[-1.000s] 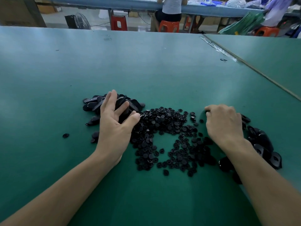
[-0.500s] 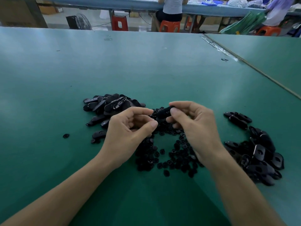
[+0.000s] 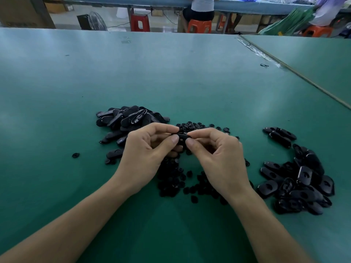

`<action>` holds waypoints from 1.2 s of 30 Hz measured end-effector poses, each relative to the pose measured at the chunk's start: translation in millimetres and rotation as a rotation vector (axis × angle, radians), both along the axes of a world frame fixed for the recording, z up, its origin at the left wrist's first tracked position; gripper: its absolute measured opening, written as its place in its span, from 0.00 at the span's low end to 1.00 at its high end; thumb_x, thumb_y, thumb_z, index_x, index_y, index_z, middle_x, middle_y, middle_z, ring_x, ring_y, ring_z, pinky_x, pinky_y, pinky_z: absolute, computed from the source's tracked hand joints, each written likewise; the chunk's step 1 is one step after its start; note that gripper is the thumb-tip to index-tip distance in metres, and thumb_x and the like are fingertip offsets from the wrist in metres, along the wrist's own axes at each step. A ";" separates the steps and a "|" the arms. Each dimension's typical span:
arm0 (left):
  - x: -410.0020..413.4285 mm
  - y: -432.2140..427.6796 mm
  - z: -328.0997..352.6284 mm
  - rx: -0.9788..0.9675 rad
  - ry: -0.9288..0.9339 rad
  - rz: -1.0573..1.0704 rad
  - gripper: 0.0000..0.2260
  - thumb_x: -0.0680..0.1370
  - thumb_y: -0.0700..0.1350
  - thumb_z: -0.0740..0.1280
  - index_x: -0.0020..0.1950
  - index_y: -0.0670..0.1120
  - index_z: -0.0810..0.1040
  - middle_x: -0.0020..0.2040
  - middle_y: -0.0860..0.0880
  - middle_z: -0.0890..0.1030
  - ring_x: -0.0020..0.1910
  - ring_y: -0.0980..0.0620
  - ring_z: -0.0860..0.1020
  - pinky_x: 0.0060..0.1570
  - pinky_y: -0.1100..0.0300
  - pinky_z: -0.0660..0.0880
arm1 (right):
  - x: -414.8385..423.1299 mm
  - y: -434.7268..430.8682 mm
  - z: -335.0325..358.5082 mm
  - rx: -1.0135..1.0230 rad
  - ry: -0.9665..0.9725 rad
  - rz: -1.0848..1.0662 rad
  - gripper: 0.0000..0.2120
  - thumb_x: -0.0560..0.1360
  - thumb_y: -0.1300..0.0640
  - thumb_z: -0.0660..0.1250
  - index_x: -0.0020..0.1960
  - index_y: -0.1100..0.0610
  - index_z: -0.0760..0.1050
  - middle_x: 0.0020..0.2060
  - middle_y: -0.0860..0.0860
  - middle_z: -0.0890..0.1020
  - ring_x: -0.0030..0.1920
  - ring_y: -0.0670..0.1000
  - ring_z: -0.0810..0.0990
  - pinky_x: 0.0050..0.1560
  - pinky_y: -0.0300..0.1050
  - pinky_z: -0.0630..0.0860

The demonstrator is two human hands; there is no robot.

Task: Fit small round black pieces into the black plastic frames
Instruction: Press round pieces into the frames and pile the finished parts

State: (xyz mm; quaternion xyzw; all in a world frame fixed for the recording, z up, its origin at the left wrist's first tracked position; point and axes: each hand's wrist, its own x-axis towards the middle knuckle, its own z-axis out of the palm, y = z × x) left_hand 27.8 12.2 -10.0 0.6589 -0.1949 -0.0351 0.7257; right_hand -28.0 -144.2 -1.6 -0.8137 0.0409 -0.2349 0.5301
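Both hands meet above the middle of the green table point(image 3: 171, 76). My left hand point(image 3: 146, 156) and my right hand point(image 3: 218, 158) pinch one black plastic frame point(image 3: 182, 138) between thumbs and forefingers, one hand at each end. Whether a round piece sits in it is hidden by the fingers. Beneath the hands lies a heap of small round black pieces point(image 3: 191, 126). A pile of black frames point(image 3: 131, 116) lies to the left, and another pile of black frames point(image 3: 300, 179) lies to the right.
One stray round piece point(image 3: 75, 155) lies alone at the left. A seam with clear tape point(image 3: 266, 56) separates a second table at the right. Beyond the far edge are red and orange stools point(image 3: 140, 22), a fan, and seated people.
A second ago my left hand lay on the left pile and my right hand on the right pile. They have come together at the centre and now pinch a frame, held a little closer.
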 end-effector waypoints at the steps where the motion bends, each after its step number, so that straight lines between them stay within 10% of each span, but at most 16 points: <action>1: 0.6 -0.1 -0.2 -0.007 0.001 0.009 0.06 0.78 0.35 0.70 0.52 0.44 0.83 0.42 0.45 0.87 0.40 0.48 0.86 0.40 0.62 0.81 | -0.5 -0.2 -0.9 -0.059 -0.007 -0.028 0.05 0.76 0.57 0.74 0.49 0.49 0.84 0.37 0.40 0.85 0.42 0.39 0.83 0.43 0.27 0.75; 11: 1.8 -0.7 0.5 -0.116 0.041 0.087 0.05 0.77 0.32 0.69 0.48 0.41 0.82 0.39 0.44 0.85 0.38 0.47 0.86 0.39 0.61 0.81 | -4.3 -0.5 1.0 -0.614 0.236 -0.031 0.09 0.78 0.47 0.68 0.57 0.47 0.82 0.48 0.43 0.77 0.55 0.45 0.73 0.55 0.41 0.71; 23: 0.9 -0.3 1.3 -0.088 0.048 0.104 0.07 0.77 0.31 0.69 0.49 0.42 0.82 0.40 0.44 0.85 0.40 0.47 0.86 0.39 0.61 0.81 | -3.0 6.4 4.1 -0.519 0.175 -0.075 0.06 0.83 0.55 0.61 0.51 0.52 0.76 0.43 0.47 0.80 0.45 0.47 0.77 0.46 0.45 0.76; 28: 0.6 -0.3 0.1 -0.042 0.028 0.098 0.07 0.76 0.31 0.71 0.48 0.42 0.82 0.42 0.46 0.86 0.42 0.46 0.87 0.40 0.61 0.82 | -4.9 7.3 5.6 -0.465 0.094 -0.108 0.11 0.82 0.58 0.65 0.62 0.53 0.80 0.51 0.47 0.83 0.50 0.45 0.80 0.53 0.34 0.73; 36: -0.7 1.1 -1.5 0.052 -0.023 0.070 0.08 0.75 0.32 0.73 0.47 0.45 0.83 0.40 0.46 0.87 0.41 0.47 0.87 0.41 0.58 0.83 | -8.8 10.4 5.8 -0.286 -0.070 -0.071 0.06 0.76 0.60 0.73 0.50 0.50 0.84 0.43 0.40 0.82 0.45 0.38 0.79 0.46 0.26 0.71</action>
